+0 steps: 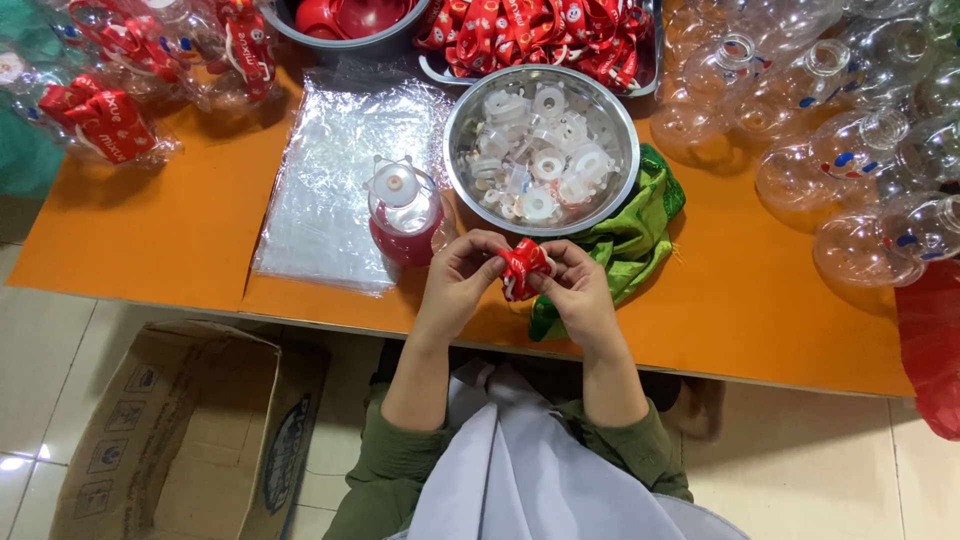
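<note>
Both my hands meet over the front edge of the orange table (160,240). My left hand (457,275) and my right hand (578,285) pinch a folded red strap with white print (522,268) between their fingertips. Just left of my left hand stands a small clear bottle with a red base and a white-capped top (403,212). Behind my hands sits a steel bowl (460,120) filled with several white plastic lids.
A stack of clear plastic bags (325,190) lies left of the bottle. A green cloth (640,235) sits by the bowl. Several clear round bottles (850,150) crowd the right. Red straps fill a tray (540,30) at the back; bagged bottles (110,110) lie left. A cardboard box (190,440) is on the floor.
</note>
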